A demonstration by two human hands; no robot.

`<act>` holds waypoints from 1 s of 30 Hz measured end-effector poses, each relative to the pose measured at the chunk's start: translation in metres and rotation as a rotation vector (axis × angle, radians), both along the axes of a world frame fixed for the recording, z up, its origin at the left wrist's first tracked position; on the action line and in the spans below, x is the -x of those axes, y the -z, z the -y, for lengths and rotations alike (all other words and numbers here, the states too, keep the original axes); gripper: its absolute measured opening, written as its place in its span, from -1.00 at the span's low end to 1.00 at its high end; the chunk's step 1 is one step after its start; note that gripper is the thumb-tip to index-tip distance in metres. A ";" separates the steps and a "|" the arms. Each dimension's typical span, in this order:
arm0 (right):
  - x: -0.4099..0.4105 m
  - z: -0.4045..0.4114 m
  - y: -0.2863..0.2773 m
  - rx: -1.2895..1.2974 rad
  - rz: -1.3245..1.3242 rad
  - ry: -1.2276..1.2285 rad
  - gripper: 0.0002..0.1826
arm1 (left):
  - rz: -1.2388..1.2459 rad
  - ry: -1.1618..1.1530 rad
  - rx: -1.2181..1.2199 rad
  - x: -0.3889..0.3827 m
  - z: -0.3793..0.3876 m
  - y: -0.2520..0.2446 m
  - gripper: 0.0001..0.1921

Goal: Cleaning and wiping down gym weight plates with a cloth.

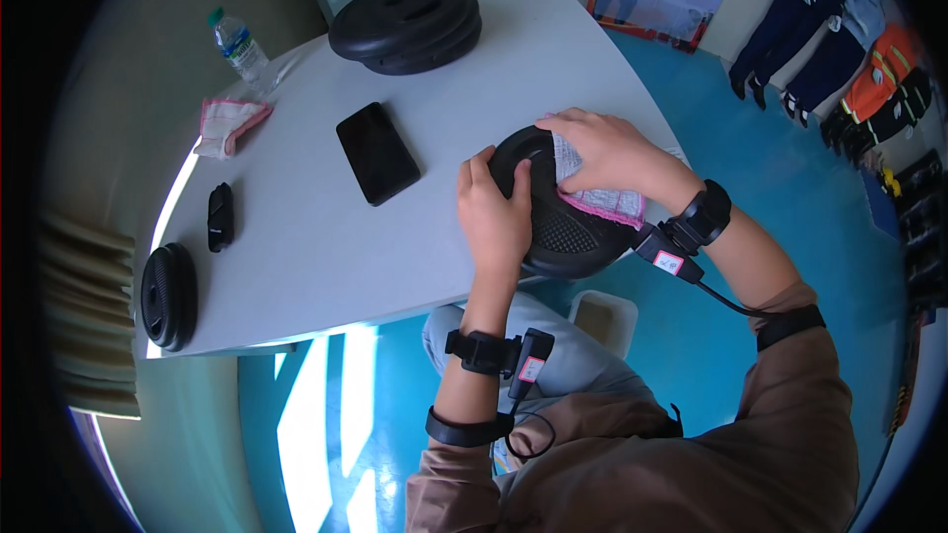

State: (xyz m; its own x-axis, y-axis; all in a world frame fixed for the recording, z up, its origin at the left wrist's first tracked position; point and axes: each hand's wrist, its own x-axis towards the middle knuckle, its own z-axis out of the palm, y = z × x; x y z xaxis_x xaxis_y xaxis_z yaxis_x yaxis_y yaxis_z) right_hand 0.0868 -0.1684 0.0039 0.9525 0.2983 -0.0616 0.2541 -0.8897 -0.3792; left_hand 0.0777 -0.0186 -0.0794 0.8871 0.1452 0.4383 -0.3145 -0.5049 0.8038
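Note:
A round black weight plate [559,233] with a textured panel lies tilted at the table's near right edge, partly over it. My left hand [495,215] grips its left rim, fingers and thumb on the black surface. My right hand [611,152] holds a grey-white cloth with a pink edge [603,201] against the plate's upper right part. The hand hides some of the cloth and the rim. A black smartphone [378,153] lies on the table to the left of my left hand.
More black plates [405,26] are stacked at the table's far side [518,7]; smaller ones [169,296] sit at the left corner. A black object [220,217], a folded cloth [231,126] and a plastic bottle [241,48] are at left. Below the table is a white bin [628,318].

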 end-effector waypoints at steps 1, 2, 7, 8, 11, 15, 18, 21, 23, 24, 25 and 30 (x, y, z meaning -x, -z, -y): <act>-0.001 -0.012 0.000 0.186 -0.006 0.039 -0.17 | 0.001 0.006 -0.004 -0.001 0.002 0.000 -0.58; -0.001 -0.016 0.000 0.371 -0.014 0.079 -0.18 | -0.008 0.013 0.016 -0.002 0.003 0.000 -0.58; -0.013 0.017 0.000 0.215 0.094 -0.130 -0.17 | -0.012 0.038 0.028 0.000 0.003 -0.004 -0.59; -0.016 0.025 -0.001 0.077 -0.025 -0.117 -0.16 | -0.011 0.042 0.044 -0.001 0.003 -0.002 -0.59; -0.017 0.042 0.010 -0.201 -0.208 -0.115 -0.11 | -0.010 0.031 0.048 0.001 -0.002 -0.001 -0.59; -0.013 0.034 0.035 -0.186 -0.175 0.068 0.01 | -0.033 0.029 0.050 0.002 0.002 -0.003 -0.59; -0.004 0.007 0.023 0.018 -0.139 0.153 0.05 | -0.019 0.025 0.064 0.002 0.001 -0.002 -0.59; -0.007 0.007 0.020 0.089 -0.117 0.156 0.05 | -0.036 0.025 0.067 0.002 0.003 -0.004 -0.58; -0.009 0.013 0.013 0.011 -0.200 0.080 0.01 | -0.037 0.026 0.068 0.002 0.003 -0.004 -0.58; -0.013 0.020 0.015 0.009 -0.198 0.078 0.01 | -0.032 0.027 0.072 0.002 0.002 -0.005 -0.58; -0.018 0.031 0.018 -0.165 -0.277 0.008 -0.03 | -0.030 0.028 0.072 0.001 0.002 -0.004 -0.58; -0.021 0.048 0.012 -0.427 -0.405 -0.109 -0.16 | -0.023 0.010 0.069 0.003 0.002 -0.003 -0.58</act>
